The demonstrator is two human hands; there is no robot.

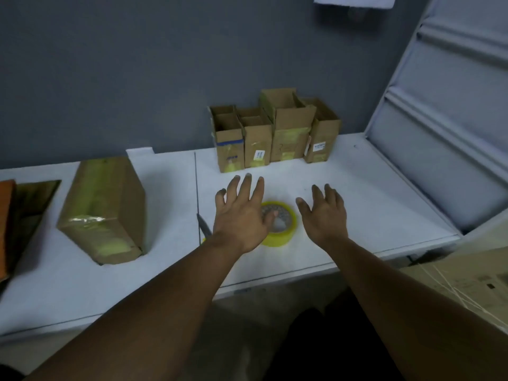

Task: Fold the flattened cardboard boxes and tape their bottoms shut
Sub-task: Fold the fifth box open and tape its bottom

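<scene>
Both my hands hover over the white table point(357, 204) with fingers spread and nothing in them. My left hand point(242, 213) is above the left edge of a yellow tape roll point(283, 229), partly hiding it. My right hand point(325, 213) is just right of the roll. Behind them, against the grey wall, several folded cardboard boxes point(275, 133) stand upright with open tops and yellow tape on their sides. A larger taped cardboard box point(101, 210) lies on its side at the left.
A knife blade point(204, 226) lies on the table beside my left wrist, its yellow handle mostly hidden. Flattened cardboard and an orange sheet point(24, 213) lie at the far left edge. A white panelled cabinet point(445, 105) leans at the right. Papers point(461, 281) sit lower right.
</scene>
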